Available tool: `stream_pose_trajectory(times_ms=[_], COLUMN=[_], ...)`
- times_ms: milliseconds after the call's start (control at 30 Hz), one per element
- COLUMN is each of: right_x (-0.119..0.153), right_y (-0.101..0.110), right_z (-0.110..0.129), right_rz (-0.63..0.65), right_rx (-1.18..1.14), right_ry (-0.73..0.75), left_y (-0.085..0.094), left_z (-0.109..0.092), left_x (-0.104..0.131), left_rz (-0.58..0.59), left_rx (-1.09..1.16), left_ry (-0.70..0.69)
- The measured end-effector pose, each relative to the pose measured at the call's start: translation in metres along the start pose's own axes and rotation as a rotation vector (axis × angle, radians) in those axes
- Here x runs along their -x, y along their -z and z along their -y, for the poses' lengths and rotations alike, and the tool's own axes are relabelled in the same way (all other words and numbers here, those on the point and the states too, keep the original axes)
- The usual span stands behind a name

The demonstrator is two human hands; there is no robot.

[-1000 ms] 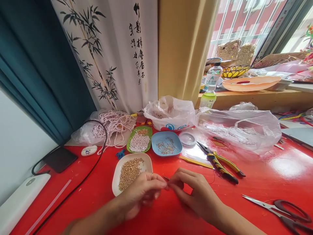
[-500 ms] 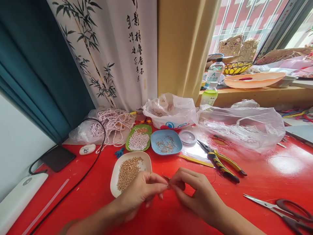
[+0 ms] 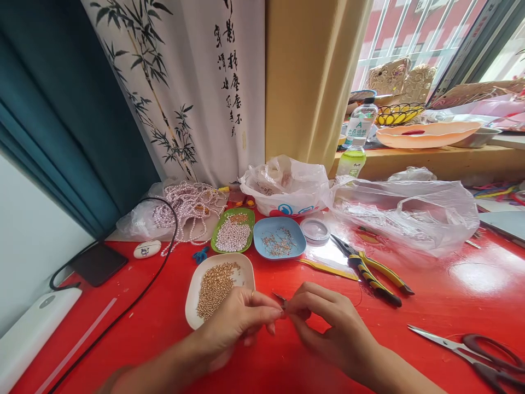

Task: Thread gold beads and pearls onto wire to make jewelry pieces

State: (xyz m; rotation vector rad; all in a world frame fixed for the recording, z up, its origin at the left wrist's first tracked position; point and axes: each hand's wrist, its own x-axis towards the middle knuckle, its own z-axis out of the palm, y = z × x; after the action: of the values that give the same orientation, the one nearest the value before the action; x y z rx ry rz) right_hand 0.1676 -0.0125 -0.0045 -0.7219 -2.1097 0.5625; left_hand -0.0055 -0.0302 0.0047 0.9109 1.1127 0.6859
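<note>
Reaching in from the lower left in the head view, the left forearm slants up to a left hand (image 3: 241, 314) turned thumb side up, its thumb laid nearly straight along the forefinger and the other fingers curled loosely beneath. That grip is pinched together at the tips; whether anything sits between them is too small to tell. From the lower right comes the right hand (image 3: 338, 323), knuckles arched, forefinger bent and thumb stretched below it, leaving a hollow between the two. Its grip closes at the fingertips on a small pointed piece (image 3: 279, 297), whose tip juts up and leftward, above the red table (image 3: 156, 339). Both sets of fingertips meet or nearly meet there. Beside the left hand, partly hidden by it, stands a white dish (image 3: 246, 273) of gold beads (image 3: 216, 287); pliers (image 3: 365, 272) lie beyond the right hand, scissors (image 3: 438, 339) farther right.
</note>
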Motion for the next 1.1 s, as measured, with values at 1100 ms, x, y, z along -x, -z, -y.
stream_pose_trajectory(times_ms=[1100], right_x=[0.0036], right_y=[-0.001], right_z=[0.0007], right_rz=[0.163], right_rx=[-0.084], right_ry=[-0.34], left_y=[-0.0061], left_z=[0.0019], left_x=[0.0013], left_rz=[-0.082], left_rx=[-0.2], left_ry=[-0.081])
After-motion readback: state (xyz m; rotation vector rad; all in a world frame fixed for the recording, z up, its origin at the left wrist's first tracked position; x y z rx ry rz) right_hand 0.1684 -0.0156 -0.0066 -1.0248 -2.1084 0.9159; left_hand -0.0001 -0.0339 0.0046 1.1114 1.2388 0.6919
